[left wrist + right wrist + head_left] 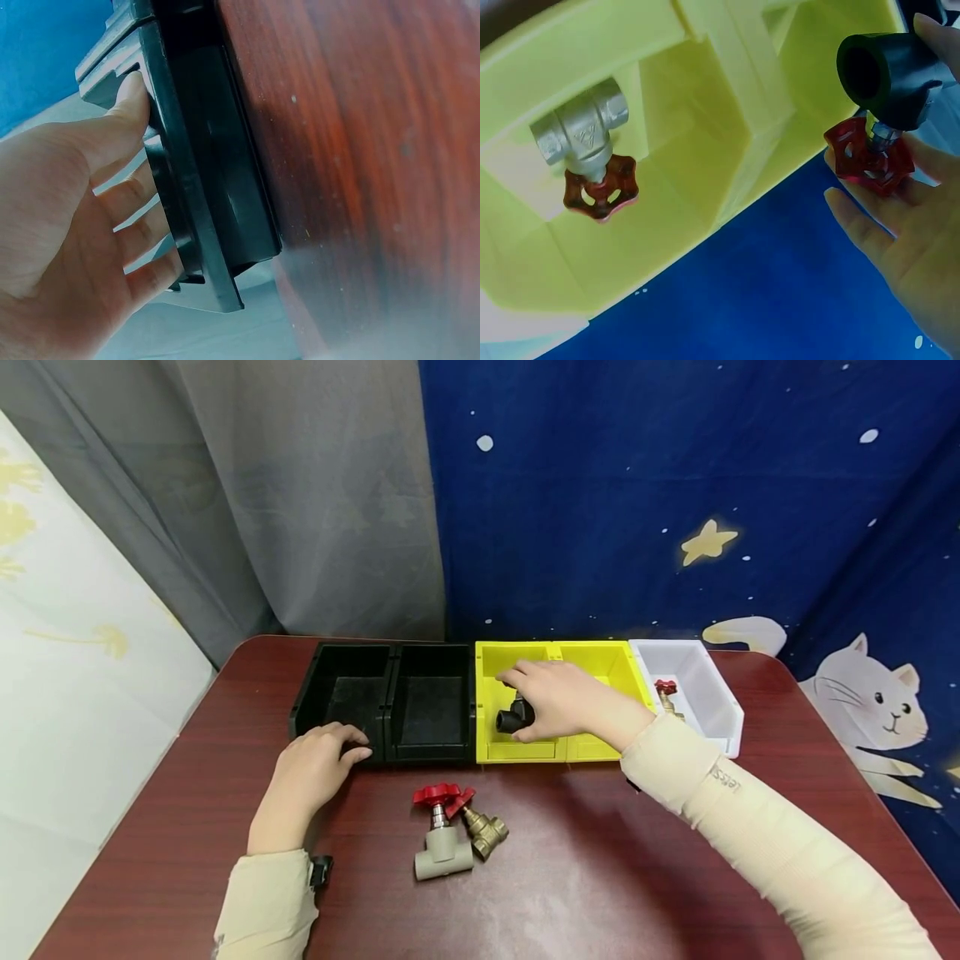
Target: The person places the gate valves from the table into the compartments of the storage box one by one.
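My right hand (561, 697) holds a black valve (513, 718) with a red handwheel over the left yellow bin (521, 752). In the right wrist view, the thumb is on the black body (900, 79) and the fingers are by the red wheel (870, 159). My left hand (315, 770) rests on the front rim of the leftmost black bin (375, 739), its thumb and fingertips touching the edge. On the table lie a grey plastic valve (444, 852) and a brass valve (486, 831), both with red handwheels, close together.
A second black bin (432, 750) and a right yellow bin (611, 660) continue the row, ending in a white bin (720, 693). A metal valve (585, 127) lies in the right yellow bin; another red-wheeled valve (666, 693) is in the white one. Curtains (600, 510) hang behind.
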`<act>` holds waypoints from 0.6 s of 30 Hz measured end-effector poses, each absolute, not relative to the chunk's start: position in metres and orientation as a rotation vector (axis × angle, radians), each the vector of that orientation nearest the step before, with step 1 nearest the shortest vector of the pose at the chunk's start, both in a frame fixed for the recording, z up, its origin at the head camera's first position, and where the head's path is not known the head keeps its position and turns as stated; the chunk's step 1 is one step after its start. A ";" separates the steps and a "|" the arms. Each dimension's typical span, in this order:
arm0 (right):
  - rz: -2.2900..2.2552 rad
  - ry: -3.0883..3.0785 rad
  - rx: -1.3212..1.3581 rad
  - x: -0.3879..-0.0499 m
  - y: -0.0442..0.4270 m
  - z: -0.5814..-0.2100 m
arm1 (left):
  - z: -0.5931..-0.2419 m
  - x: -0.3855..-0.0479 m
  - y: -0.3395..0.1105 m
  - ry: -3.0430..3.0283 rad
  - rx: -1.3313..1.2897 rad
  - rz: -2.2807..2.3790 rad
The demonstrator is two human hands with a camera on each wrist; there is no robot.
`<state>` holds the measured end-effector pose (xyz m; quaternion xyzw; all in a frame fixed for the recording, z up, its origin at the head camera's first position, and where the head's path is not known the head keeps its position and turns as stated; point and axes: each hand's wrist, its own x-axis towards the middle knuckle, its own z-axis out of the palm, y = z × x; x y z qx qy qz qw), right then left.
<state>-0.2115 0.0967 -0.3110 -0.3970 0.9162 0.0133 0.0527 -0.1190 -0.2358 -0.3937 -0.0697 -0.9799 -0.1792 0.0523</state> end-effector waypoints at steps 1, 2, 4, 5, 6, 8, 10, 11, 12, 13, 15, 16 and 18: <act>0.042 2.776 -1.203 -0.214 0.096 -0.311 | -0.394 -0.119 -0.236 -2.981 -0.213 -0.545; 0.044 2.767 -1.199 -0.216 0.095 -0.311 | -0.394 -0.119 -0.236 -2.982 -0.214 -0.544; 0.057 2.758 -1.189 -0.220 0.094 -0.312 | -0.394 -0.119 -0.236 -2.983 -0.214 -0.543; 0.068 2.756 -1.185 -0.222 0.093 -0.312 | -0.394 -0.119 -0.236 -2.982 -0.214 -0.542; 0.082 2.754 -1.186 -0.223 0.092 -0.313 | -0.393 -0.119 -0.236 -2.982 -0.214 -0.541; 0.105 2.752 -1.181 -0.227 0.091 -0.314 | -0.393 -0.119 -0.235 -2.982 -0.214 -0.537; 0.121 2.751 -1.179 -0.230 0.089 -0.315 | -0.393 -0.119 -0.235 -2.982 -0.213 -0.536; 0.123 2.751 -1.179 -0.231 0.088 -0.316 | -0.393 -0.119 -0.235 -2.982 -0.214 -0.535; 0.121 2.749 -1.179 -0.232 0.087 -0.316 | -0.393 -0.119 -0.235 -2.983 -0.214 -0.535; 0.120 2.747 -1.174 -0.234 0.086 -0.316 | -0.393 -0.119 -0.235 -2.983 -0.215 -0.535; 0.114 2.741 -1.158 -0.236 0.084 -0.318 | -0.394 -0.120 -0.235 -2.982 -0.215 -0.534; 0.114 2.736 -1.143 -0.237 0.083 -0.318 | -0.394 -0.120 -0.236 -2.982 -0.216 -0.535; 0.125 2.723 -1.105 -0.240 0.081 -0.320 | -0.395 -0.120 -0.236 -2.981 -0.216 -0.534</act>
